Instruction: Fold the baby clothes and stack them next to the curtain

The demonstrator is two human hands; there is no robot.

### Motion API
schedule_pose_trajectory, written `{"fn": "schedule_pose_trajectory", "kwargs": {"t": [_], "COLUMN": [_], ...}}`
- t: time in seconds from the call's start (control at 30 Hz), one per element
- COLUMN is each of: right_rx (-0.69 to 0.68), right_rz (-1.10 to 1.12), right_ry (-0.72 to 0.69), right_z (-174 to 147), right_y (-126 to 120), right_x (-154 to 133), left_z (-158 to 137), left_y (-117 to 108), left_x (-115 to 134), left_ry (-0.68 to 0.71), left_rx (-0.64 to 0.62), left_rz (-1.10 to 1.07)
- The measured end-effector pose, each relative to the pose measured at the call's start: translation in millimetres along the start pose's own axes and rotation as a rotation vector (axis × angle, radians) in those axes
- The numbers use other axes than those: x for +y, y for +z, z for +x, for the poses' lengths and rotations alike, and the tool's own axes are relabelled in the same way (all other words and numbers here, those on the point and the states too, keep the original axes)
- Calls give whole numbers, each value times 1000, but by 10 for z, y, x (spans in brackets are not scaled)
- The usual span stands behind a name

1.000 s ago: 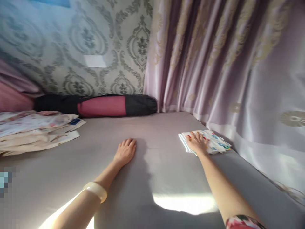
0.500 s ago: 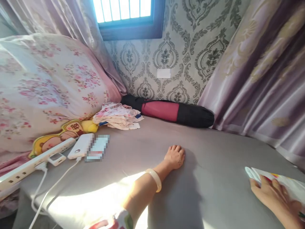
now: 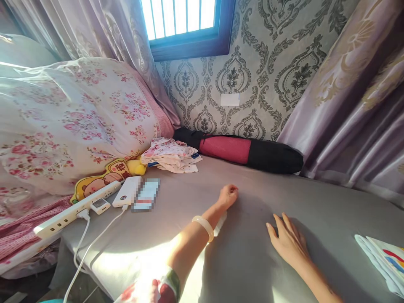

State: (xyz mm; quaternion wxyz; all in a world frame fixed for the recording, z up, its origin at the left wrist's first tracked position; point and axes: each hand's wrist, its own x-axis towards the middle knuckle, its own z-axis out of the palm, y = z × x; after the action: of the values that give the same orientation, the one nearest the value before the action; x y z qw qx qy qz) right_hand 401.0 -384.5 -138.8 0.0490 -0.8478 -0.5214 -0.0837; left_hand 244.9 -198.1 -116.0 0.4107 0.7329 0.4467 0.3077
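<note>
My left hand (image 3: 229, 196), with a pale bangle (image 3: 204, 228) on its wrist, rests on the grey sheet (image 3: 246, 256) near the middle. Its fingers are curled in, and whatever they may hold is hidden. To its right my right hand (image 3: 289, 240) is open over the sheet, palm down, fingers spread and holding nothing. Farther right lies a folded white cloth (image 3: 380, 263) with a red, blue and yellow print, partly cut off by the view's edge.
A black and red long bag (image 3: 225, 149) lies along the wall. Left of it are a pile of folded clothes (image 3: 172, 155), a phone (image 3: 147, 193), a white power bank (image 3: 128, 191) and a power strip (image 3: 78, 209) with white cables. A floral cover (image 3: 85, 122) rises behind.
My right hand has left the folded cloth and moved left over the sheet. My left hand's fingers, stretched out before, are now curled. The view has shifted slightly left.
</note>
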Motion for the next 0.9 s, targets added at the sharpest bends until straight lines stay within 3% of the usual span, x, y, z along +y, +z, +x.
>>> {"fn": "schedule_pose_trajectory", "kwargs": {"t": [0.23,0.5,0.8,0.9], "right_rx": [94,144,162,166], "right_rz": [-85,-106,-99,-103], "right_ry": [-56,-73,-72,-68], "right_z": [-81,-88,-101,-106], "right_y": [102,152,154,151], "right_x": [-168,-152,-162,-171], "left_z": [445,579,436,415], "left_y": [-1183,-2483,-3342,-3536], "left_x": [-436,-571,-578,-630], "left_ry": [-131,-125,-132,-107], "left_rx": [376,699,908,947], "left_rz": [51,181,344,263]}}
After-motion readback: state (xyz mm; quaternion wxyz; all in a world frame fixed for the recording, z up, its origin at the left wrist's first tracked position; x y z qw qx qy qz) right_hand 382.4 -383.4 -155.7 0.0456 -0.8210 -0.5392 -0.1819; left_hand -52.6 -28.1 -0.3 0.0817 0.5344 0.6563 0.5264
